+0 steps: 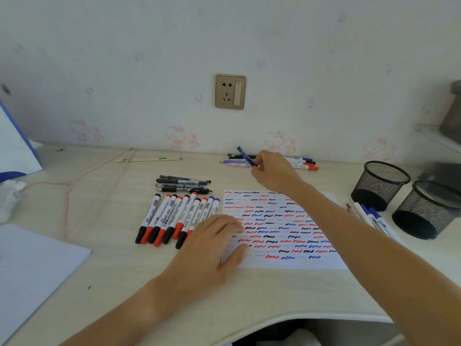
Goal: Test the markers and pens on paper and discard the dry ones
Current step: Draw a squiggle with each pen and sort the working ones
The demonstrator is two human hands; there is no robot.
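A white test sheet (282, 263) covered with red, blue and black squiggles lies in the middle of the desk. My left hand (212, 245) rests flat on its left edge, fingers spread. Far back by the wall, my right hand (273, 171) pinches a blue pen (245, 156), tilted up and to the left. Under it lie more pens and markers (303, 163) in a row. Several white markers (174, 218) with black, red and blue caps lie side by side left of the sheet. Black pens (183, 184) lie behind them.
Two black mesh pen cups (381, 183) (426, 211) stand at the right, with a few blue-capped markers (373, 217) lying beside them. A pink cord (82, 176) crosses the left desk. Loose paper (32, 265) lies at the front left. A wall socket (230, 91) is above.
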